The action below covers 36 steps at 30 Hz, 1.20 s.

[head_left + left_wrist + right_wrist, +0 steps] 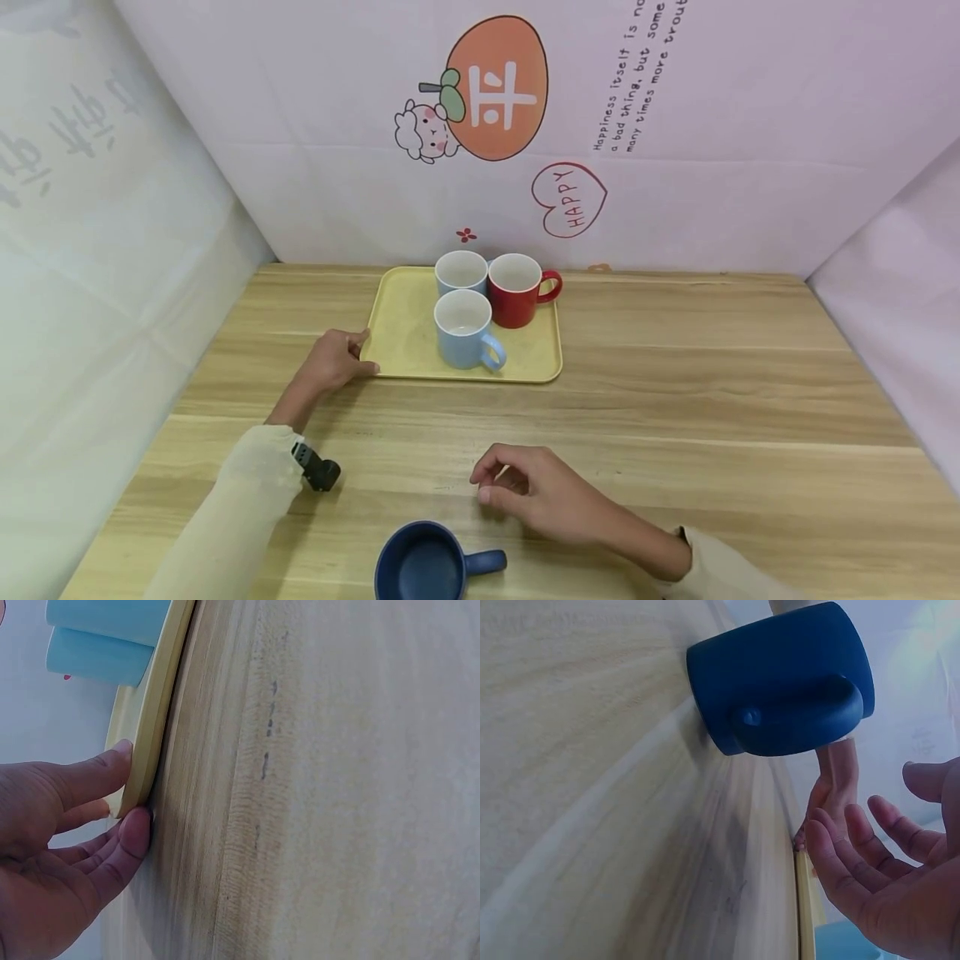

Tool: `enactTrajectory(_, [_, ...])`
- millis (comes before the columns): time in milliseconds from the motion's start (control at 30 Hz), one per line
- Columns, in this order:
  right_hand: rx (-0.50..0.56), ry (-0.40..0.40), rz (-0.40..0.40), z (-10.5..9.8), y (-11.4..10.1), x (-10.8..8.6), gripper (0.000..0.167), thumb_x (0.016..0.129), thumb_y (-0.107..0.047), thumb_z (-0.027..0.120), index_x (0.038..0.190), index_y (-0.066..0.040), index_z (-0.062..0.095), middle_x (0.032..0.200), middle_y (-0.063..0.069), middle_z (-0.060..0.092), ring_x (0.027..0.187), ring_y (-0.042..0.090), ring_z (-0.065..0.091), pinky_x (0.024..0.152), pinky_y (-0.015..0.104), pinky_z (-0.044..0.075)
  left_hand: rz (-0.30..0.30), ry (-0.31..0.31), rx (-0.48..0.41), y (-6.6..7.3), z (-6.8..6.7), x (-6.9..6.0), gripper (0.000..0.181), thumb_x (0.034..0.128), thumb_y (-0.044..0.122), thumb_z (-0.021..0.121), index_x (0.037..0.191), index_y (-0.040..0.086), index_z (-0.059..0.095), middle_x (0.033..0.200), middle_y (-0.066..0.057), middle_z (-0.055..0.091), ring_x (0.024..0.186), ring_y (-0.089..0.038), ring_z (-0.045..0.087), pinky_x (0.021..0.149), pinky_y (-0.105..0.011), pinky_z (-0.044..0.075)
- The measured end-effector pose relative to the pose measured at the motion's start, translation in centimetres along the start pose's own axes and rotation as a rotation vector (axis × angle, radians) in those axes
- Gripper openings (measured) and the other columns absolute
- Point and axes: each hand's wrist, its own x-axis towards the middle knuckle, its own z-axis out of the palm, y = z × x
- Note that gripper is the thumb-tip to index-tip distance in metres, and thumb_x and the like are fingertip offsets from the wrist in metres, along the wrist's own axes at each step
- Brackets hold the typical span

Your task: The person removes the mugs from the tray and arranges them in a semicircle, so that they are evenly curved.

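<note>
I see the left hand [330, 362] pinching the tray [405, 333] corner; right of it, the red mug [513, 304] and two blue mugs [461, 346] already stand aboard. Only the navy mug [423, 562] remains off, left of the loosely curled, unladen right hand [547, 496].

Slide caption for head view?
Left hand holds yellow tray bearing three mugs; empty right hand near navy mug.

Head view's pretty bright and even, soft sheen on the bench [405, 433]. Both wrist views look dimmer, bluish, kinda soft. Right one catches glare on the backdrop [928, 645], top right, plus faint shadow by the blue mug [772, 664].
</note>
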Motion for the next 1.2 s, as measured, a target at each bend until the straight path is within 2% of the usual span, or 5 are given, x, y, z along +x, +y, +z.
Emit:
enactTrajectory(200, [-0.047, 0.037, 0.003, -0.5, -0.4, 0.3, 0.015, 0.100, -0.020, 0.064, 0.109, -0.009, 0.068, 0.098, -0.005, 0.069, 0.091, 0.014, 0.064, 0.080, 0.030, 0.052, -0.011, 0.001, -0.002, 0.1, 0.1, -0.1, 0.068, 0.0846, 0.009, 0.080, 0.139, -0.011, 0.045, 0.081, -0.012, 0.064, 0.062, -0.016, 0.044, 0.057, -0.029, 0.038])
enactTrajectory(400, [-0.066, 0.067, 0.004, -1.0, -0.1, 0.7, 0.015, 0.100, -0.019, 0.064, 0.109, -0.008, 0.068, 0.098, -0.002, 0.069, 0.090, 0.016, 0.063, 0.080, 0.032, 0.052, 0.010, 0.004, 0.002, -0.2, 0.1, 0.1, 0.068, 0.0841, 0.009, 0.081, 0.138, -0.012, 0.046, 0.081, -0.012, 0.065, 0.063, -0.016, 0.045, 0.058, -0.029, 0.039])
enactTrajectory(767, [-0.081, 0.146, -0.030, -2.0, 0.6, 1.5, 0.016, 0.099, -0.016, 0.065, 0.109, -0.004, 0.068, 0.100, 0.001, 0.068, 0.091, 0.018, 0.064, 0.080, 0.032, 0.053, 0.022, 0.003, -0.013, -0.2, 0.1, 0.0, 0.067, 0.0840, 0.009, 0.081, 0.138, -0.013, 0.046, 0.068, -0.004, 0.051, 0.058, -0.014, 0.035, 0.054, -0.028, 0.033])
enactTrajectory(1033, [-0.077, 0.191, -0.030, -2.7, 0.8, 1.8, 0.018, 0.099, -0.018, 0.066, 0.110, -0.004, 0.068, 0.102, 0.001, 0.068, 0.093, 0.019, 0.064, 0.081, 0.033, 0.053, 0.017, 0.004, -0.011, -0.3, 0.1, 0.0, 0.066, 0.0838, 0.009, 0.081, 0.137, -0.012, 0.047, 0.069, -0.005, 0.052, 0.057, -0.013, 0.034, 0.053, -0.027, 0.032])
enactTrajectory(1200, [-0.064, 0.221, -0.022, -3.0, 1.0, 2.1, 0.019, 0.098, -0.016, 0.066, 0.111, -0.002, 0.067, 0.105, 0.006, 0.067, 0.094, 0.020, 0.065, 0.085, 0.038, 0.053, 0.022, 0.000, -0.002, -0.3, 0.0, 0.0, 0.067, 0.0840, 0.009, 0.081, 0.137, -0.012, 0.047, 0.074, -0.007, 0.060, 0.059, -0.014, 0.038, 0.055, -0.028, 0.034])
